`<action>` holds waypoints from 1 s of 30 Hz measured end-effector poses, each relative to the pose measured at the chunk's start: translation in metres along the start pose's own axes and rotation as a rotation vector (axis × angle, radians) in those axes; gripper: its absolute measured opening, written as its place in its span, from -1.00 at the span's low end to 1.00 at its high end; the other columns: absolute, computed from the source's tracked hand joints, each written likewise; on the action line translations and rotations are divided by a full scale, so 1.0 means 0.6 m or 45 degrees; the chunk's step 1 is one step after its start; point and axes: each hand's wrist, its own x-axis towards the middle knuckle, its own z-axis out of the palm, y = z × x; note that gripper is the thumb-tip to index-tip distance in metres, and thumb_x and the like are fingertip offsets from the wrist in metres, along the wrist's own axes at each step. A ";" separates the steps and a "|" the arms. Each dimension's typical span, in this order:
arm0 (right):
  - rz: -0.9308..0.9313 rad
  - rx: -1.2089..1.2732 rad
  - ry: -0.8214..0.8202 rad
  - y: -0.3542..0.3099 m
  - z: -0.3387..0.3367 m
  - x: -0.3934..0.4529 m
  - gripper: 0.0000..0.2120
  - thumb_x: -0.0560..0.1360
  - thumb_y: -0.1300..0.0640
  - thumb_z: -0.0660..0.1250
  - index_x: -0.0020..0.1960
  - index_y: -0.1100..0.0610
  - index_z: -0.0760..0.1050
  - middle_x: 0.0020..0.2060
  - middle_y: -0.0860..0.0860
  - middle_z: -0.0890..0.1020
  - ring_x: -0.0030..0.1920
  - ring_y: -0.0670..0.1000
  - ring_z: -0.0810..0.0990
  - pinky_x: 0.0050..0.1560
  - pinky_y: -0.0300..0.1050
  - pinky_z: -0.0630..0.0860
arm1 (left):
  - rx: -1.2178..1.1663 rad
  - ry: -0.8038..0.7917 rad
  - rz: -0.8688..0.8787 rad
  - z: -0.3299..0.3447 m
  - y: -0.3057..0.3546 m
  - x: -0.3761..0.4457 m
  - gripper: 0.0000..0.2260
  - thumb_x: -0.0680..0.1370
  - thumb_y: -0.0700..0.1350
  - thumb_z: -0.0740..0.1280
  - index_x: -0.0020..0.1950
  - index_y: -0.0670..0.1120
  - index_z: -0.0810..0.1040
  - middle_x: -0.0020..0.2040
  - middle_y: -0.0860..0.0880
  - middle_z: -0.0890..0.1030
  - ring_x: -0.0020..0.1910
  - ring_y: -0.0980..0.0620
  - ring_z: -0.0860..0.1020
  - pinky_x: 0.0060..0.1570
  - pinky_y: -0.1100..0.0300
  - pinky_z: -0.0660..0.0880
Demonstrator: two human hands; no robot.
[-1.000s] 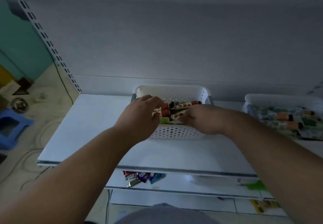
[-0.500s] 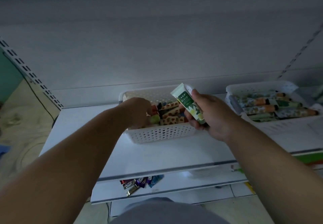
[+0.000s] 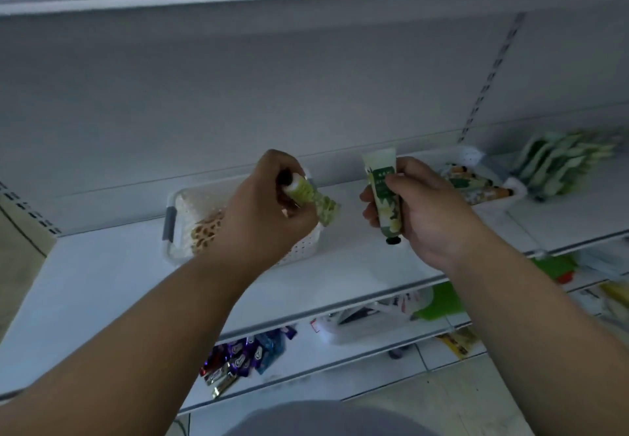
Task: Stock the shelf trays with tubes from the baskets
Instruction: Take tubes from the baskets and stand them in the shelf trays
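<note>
We hold a tube in each hand above the white shelf (image 3: pixel 102 265). Our left hand (image 3: pixel 269 211) curls its fingers round a green-patterned tube (image 3: pixel 315 199), lifted over the white basket (image 3: pixel 180 217) where spotted tubes (image 3: pixel 206 231) lie. Our right hand (image 3: pixel 425 207) grips a pale green tube (image 3: pixel 383 183) upright, cap down. Behind it sits a second basket (image 3: pixel 476 160) holding more tubes.

Lower shelf (image 3: pixel 306 364): heap of purple and blue foil snack packets (image 3: pixel 243 360) near its front edge; white plastic bag (image 3: pixel 371 320) to their right, green item (image 3: pixel 439 299) just beside it; stack of green-and-white pouches (image 3: pixel 561 166) far right on upper level, blurred.
</note>
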 end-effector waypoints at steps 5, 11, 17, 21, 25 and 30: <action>-0.088 0.049 0.075 -0.025 -0.141 -0.047 -0.82 0.62 0.25 0.14 -0.01 0.12 0.51 -0.24 0.19 0.61 -0.31 0.13 0.52 -0.21 0.04 0.47 | -0.156 -0.016 -0.010 0.127 0.087 -0.019 -0.71 0.41 -0.17 0.47 -0.03 0.10 0.44 -0.20 0.09 0.57 -0.32 0.17 0.53 -0.33 0.33 0.45; -0.110 -0.210 0.179 -0.055 -0.368 -0.097 -0.86 0.63 0.14 0.19 0.02 0.11 0.52 -0.32 0.02 0.56 -0.30 -0.01 0.51 -0.21 -0.06 0.49 | -0.248 -0.046 -0.215 0.341 0.198 -0.017 -0.75 0.40 -0.16 0.50 -0.13 0.05 0.44 -0.23 0.14 0.54 -0.34 0.31 0.49 -0.38 0.49 0.34; -0.176 -0.391 0.395 -0.088 -0.543 -0.067 -0.86 0.58 0.07 0.30 -0.03 0.08 0.61 -0.15 0.21 0.62 -0.20 -0.01 0.52 -0.22 -0.03 0.47 | -0.229 -0.178 -0.315 0.470 0.253 -0.008 -0.77 0.50 -0.03 0.42 0.14 0.16 0.56 0.05 0.23 0.55 -0.02 0.25 0.52 -0.08 0.38 0.40; -0.148 -0.638 0.564 -0.090 -0.621 -0.012 -0.74 0.52 -0.02 0.37 -0.04 0.18 0.61 -0.18 0.21 0.64 -0.26 0.05 0.54 -0.22 -0.10 0.47 | -0.422 -0.121 -0.487 0.529 0.260 0.027 -0.87 0.55 0.09 0.31 -0.03 0.08 0.61 -0.25 0.07 0.62 -0.38 0.22 0.57 -0.32 0.35 0.46; -0.117 -0.920 0.594 -0.072 -0.685 0.039 -0.74 0.50 -0.04 0.38 -0.09 0.18 0.58 -0.22 0.22 0.62 -0.25 0.12 0.60 -0.15 0.12 0.57 | -0.579 -0.187 -0.522 0.592 0.259 0.074 -0.63 0.61 0.05 0.22 -0.30 -0.14 0.50 -0.45 -0.07 0.49 -0.51 0.09 0.41 -0.45 0.37 0.37; -0.152 -1.356 0.397 -0.077 -0.732 0.103 -0.81 0.54 -0.02 0.33 0.05 0.06 0.59 -0.16 0.00 0.62 -0.17 -0.02 0.56 -0.27 -0.20 0.34 | -0.814 -0.264 -0.670 0.667 0.255 0.110 -0.79 0.62 -0.03 0.24 0.00 -0.07 0.64 -0.39 -0.09 0.50 -0.47 0.05 0.40 -0.45 0.29 0.35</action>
